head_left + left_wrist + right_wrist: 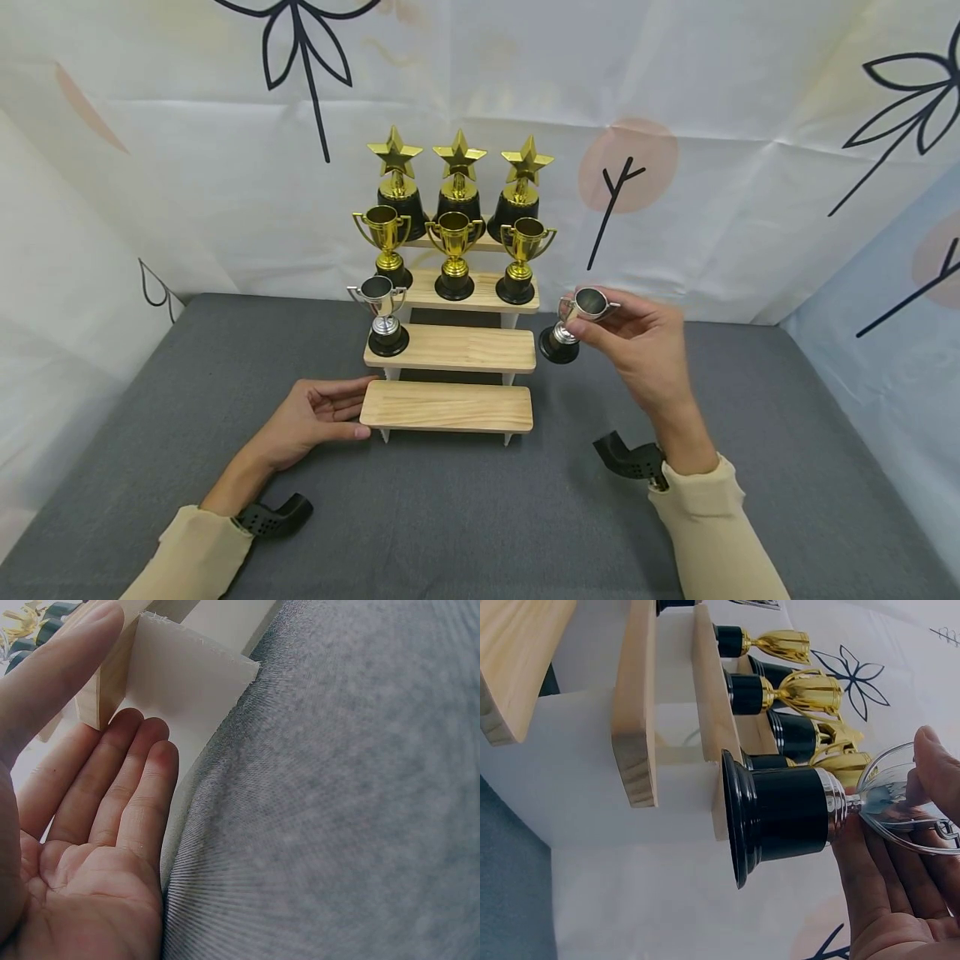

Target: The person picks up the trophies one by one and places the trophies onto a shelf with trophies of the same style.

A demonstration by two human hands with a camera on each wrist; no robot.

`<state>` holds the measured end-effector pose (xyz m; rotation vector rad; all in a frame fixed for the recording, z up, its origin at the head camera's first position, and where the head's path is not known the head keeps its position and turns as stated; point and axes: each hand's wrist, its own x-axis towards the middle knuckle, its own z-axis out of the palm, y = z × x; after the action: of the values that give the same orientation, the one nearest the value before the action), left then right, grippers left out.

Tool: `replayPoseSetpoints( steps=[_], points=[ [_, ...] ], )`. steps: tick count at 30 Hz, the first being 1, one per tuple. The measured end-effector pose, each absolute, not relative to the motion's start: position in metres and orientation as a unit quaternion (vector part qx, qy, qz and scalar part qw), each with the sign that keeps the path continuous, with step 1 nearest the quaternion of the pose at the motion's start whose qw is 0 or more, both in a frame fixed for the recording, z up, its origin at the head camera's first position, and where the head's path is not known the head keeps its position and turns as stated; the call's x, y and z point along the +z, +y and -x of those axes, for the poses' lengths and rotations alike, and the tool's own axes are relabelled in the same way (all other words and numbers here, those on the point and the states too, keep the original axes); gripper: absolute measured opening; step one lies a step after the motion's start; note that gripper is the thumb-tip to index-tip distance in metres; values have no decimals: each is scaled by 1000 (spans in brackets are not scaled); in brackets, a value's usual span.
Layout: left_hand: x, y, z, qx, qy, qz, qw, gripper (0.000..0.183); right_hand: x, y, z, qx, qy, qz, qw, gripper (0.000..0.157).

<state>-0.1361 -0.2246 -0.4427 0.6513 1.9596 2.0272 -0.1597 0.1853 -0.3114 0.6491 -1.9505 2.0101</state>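
My right hand (pixel 637 342) pinches a small silver trophy cup (pixel 791 814) with a black base, tilted and held in the air just right of the stepped wooden stand (pixel 450 407). My left hand (pixel 318 417) lies at the left end of the stand's lowest step, its fingers extended by the white support (pixel 187 675) in the left wrist view. Another silver trophy cup (pixel 386 317) stands at the left end of the second step from the bottom. Three gold trophy cups (pixel 454 250) line the step above, and three gold star trophies (pixel 459 179) fill the top step.
Grey cloth (pixel 465 517) covers the table under the stand. A white curtain (pixel 712 208) printed with dark plant outlines hangs close behind it. Each wrist wears a black band-mounted camera, the right one (pixel 630 458) near the cream sleeve.
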Motion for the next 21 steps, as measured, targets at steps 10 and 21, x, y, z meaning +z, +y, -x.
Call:
replayPoseSetpoints(
  steps=[10, 21],
  points=[
    [-443, -224, 136, 697, 671, -219, 127, 74, -314, 176, 156, 687, -681, -227, 115, 36],
    [-444, -225, 136, 697, 671, -220, 127, 73, -316, 169, 154, 682, -684, -237, 106, 36]
  ],
)
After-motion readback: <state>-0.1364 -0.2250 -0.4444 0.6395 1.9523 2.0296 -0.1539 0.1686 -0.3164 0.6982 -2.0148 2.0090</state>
